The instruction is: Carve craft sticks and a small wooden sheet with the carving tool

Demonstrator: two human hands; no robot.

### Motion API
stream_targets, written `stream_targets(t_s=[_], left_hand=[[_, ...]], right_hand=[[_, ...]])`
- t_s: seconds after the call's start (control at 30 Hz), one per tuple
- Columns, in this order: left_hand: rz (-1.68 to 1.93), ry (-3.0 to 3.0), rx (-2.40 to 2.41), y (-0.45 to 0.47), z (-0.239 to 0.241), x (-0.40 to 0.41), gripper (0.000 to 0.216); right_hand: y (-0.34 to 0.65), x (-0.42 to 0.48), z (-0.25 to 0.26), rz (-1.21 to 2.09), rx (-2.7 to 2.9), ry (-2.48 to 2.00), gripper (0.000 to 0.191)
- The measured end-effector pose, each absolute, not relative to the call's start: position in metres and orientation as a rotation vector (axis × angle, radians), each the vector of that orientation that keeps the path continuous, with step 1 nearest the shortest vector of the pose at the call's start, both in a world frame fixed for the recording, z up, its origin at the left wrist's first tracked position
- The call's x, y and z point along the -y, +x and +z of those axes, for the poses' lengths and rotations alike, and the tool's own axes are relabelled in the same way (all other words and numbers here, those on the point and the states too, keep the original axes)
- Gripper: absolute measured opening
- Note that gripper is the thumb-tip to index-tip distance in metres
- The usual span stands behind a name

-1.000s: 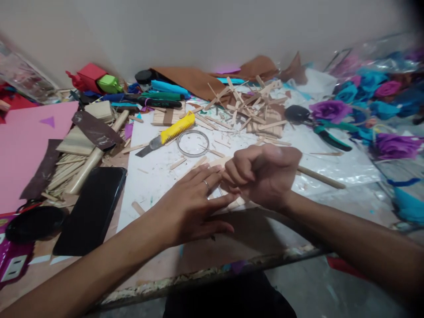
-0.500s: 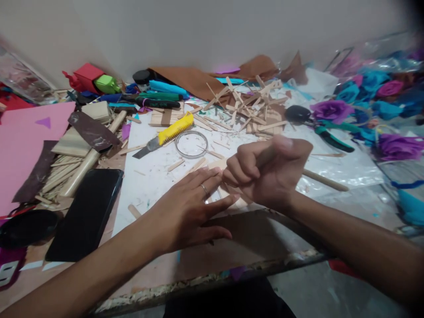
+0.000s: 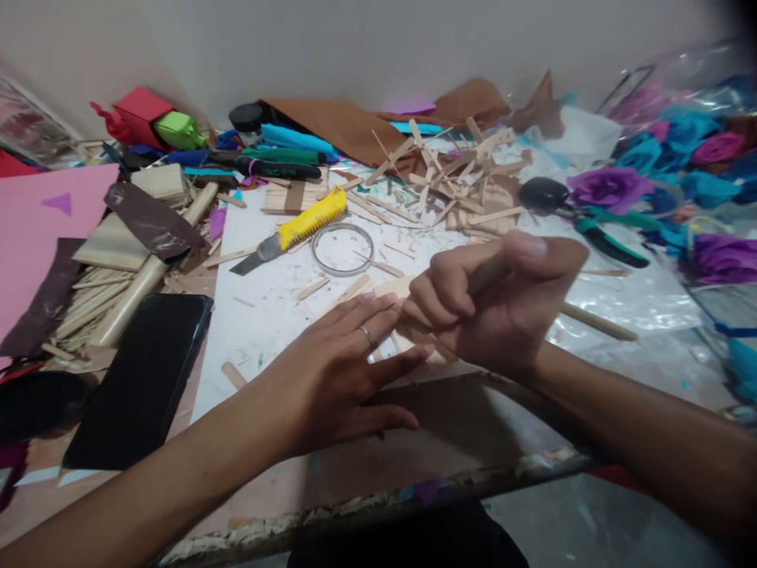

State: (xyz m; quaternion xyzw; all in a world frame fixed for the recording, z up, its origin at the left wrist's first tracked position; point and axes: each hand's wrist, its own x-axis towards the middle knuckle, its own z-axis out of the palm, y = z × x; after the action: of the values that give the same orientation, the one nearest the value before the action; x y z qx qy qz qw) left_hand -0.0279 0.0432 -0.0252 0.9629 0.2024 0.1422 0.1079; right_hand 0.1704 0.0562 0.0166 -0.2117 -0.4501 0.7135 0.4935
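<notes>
My left hand lies palm down over the white paper near the table's front edge, fingers stretched out and a ring on one. Its fingertips rest by a thin pale wooden piece, mostly hidden under both hands. Touching those fingertips, my right hand is closed in a fist, thumb on top, round a brownish stick; its lower end is hidden. Just beyond the hands lie a roll of clear tape and a yellow utility knife with its blade out.
A heap of wooden craft sticks lies at the back. Green-handled pliers and purple paper flowers are on the right, with a wooden rod nearer. On the left are a black phone and pink paper.
My right hand has shifted slightly right and stays closed, while my left hand keeps its place. The view has turned a little, so the table's things sit slightly differently.
</notes>
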Motion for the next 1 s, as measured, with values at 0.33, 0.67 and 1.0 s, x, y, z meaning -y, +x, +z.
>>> stream_targets(t_s=[0.33, 0.67, 1.0], left_hand=[[0.454, 2.840, -0.580, -0.027, -0.025, -0.044, 0.059], [0.477, 2.858, -0.558, -0.028, -0.026, -0.046, 0.061], [0.501, 2.827, -0.568, -0.029, -0.028, -0.044, 0.059]], right_hand=[[0.169, -0.061, 0.005, 1.612, 1.233, -0.395, 0.066], [0.158, -0.067, 0.015, 1.679, 1.173, -0.587, 0.062], [0.160, -0.059, 0.000, 1.577, 1.204, -0.441, 0.061]])
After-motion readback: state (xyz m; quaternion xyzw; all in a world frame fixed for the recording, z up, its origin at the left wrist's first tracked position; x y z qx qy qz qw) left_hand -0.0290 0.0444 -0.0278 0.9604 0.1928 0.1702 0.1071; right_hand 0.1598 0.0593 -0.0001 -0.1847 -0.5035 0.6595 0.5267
